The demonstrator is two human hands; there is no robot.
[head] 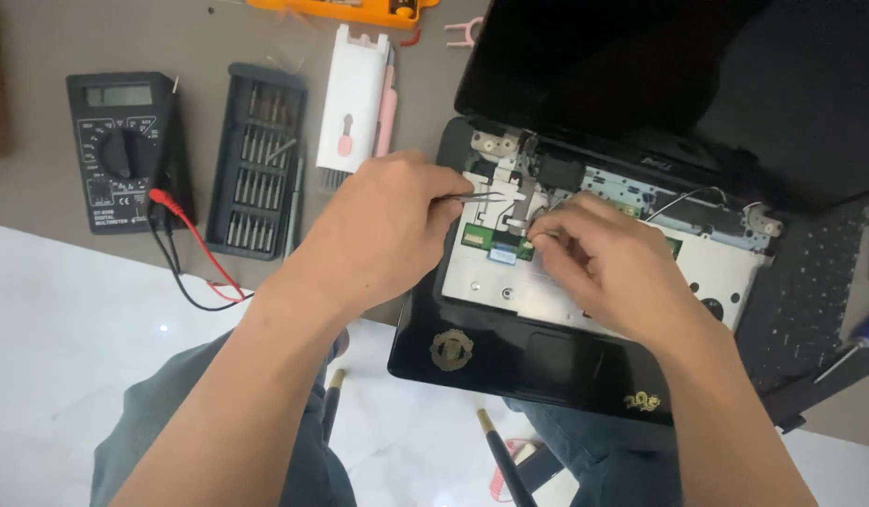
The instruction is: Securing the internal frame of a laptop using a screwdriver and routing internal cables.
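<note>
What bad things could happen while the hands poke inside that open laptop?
1. The tweezers in the left hand are metal and point at the small green board; a slip might scratch it.
2. The right hand pinches by thin wires, which might snag or tear.
3. The laptop hangs over the table edge, so a push could tip it.

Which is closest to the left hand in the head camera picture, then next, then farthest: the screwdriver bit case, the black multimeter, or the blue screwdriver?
1. Screwdriver bit case, just left of the left hand.
2. Black multimeter, farther left.
3. Blue screwdriver, far right edge.
</note>
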